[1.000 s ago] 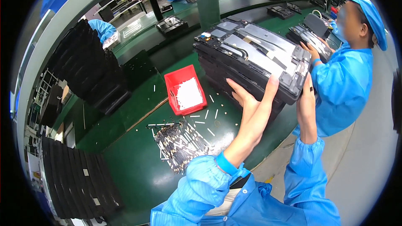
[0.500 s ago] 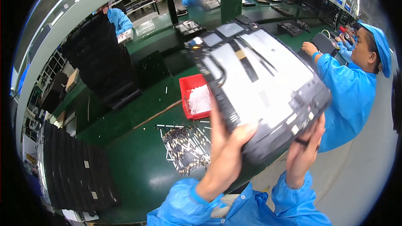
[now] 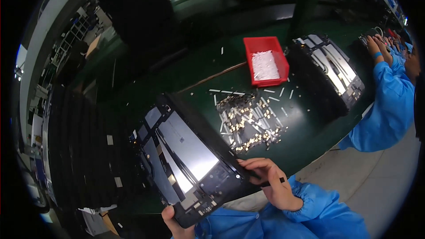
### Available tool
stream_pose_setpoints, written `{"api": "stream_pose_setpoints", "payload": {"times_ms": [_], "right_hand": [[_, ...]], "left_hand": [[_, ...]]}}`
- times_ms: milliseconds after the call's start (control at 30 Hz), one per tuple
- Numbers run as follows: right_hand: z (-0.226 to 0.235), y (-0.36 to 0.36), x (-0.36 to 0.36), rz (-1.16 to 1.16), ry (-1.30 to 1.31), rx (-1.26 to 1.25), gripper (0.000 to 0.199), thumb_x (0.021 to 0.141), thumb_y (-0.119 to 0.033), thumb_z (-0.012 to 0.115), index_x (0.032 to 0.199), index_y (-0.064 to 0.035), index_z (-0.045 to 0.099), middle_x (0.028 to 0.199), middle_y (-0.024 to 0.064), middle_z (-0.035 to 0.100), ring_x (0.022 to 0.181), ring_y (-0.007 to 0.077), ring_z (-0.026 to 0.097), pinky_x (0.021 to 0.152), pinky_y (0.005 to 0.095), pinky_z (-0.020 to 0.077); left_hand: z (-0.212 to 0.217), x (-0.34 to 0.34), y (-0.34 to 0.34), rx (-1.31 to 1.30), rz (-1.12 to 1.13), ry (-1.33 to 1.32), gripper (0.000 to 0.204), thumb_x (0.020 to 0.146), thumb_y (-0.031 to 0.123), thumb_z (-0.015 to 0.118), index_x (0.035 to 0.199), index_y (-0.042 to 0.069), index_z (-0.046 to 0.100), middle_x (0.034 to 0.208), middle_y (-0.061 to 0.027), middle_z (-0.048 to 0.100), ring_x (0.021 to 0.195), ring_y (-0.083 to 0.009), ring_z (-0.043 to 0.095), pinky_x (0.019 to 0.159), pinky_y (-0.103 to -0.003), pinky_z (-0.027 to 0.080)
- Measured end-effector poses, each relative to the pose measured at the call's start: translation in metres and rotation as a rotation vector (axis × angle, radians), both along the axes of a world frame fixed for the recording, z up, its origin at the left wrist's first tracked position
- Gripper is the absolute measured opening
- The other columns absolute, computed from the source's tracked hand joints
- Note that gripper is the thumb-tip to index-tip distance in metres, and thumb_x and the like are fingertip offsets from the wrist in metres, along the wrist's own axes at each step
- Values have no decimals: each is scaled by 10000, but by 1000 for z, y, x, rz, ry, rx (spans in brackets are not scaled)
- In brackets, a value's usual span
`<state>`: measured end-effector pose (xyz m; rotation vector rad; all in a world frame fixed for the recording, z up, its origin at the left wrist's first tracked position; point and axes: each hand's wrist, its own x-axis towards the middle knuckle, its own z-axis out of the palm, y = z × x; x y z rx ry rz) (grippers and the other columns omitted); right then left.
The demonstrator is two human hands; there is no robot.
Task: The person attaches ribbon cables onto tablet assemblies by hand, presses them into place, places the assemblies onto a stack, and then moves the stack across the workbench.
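Close in front of me a flat, tablet-like device (image 3: 188, 146) is held tilted, its dark frame and silver panels with black strips and cables showing. My left hand (image 3: 177, 225) grips its near lower corner; the thumb lies over the edge and the other fingers are mostly hidden beneath. At the right edge, my right hand (image 3: 272, 181) has its fingers against the frame, partly hidden by it. Just beyond lies a heap of small thin black parts (image 3: 252, 121) with white and gold-coloured ends, on the green bench (image 3: 305, 137).
A red bin (image 3: 283, 64) holds white strips (image 3: 264, 65). To its right a similar device (image 3: 330, 68) tops a dark stack. Tall black stacks (image 3: 84, 150) stand on the left. At far right a co-worker's blue sleeve (image 3: 380, 106) reaches along the bench.
The device in my hands has moved left and down, nearer to me. My view has turned, so the red bin and the heap appear farther right. The similar device at right now shows.
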<state>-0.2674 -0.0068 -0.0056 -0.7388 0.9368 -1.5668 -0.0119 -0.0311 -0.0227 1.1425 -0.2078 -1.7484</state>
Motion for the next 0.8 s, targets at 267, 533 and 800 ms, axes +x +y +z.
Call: {"api": "stream_pose_setpoints", "payload": {"times_ms": [267, 533, 800], "right_hand": [[78, -27, -27, 306, 828, -741, 301, 959, -186, 356, 1066, 14, 553, 897, 153, 648, 850, 295, 640, 851, 403, 476], [157, -26, -32, 185, 813, -640, 313, 855, -65, 379, 861, -96, 691, 607, 49, 584, 427, 113, 465, 537, 297, 528], [110, -28, -33, -175, 682, -1152, 370, 877, -85, 433, 1229, -130, 541, 726, -4, 619, 533, 70, 516, 568, 251, 502]], "left_hand": [[18, -17, -3, -181, 77, -219, 705, 738, 121, 600, 1374, 34, 308, 1007, -144, 614, 832, -260, 622, 742, -338, 516], [-17, 19, 7, -70, -200, -248, 758, 741, 94, 585, 1414, 57, 239, 1235, -142, 491, 1042, -252, 544, 848, -375, 469], [16, -4, -1, -169, -224, -311, 735, 786, 132, 576, 1423, 33, 222, 1349, -144, 411, 1185, -277, 460, 977, -370, 380]]}}
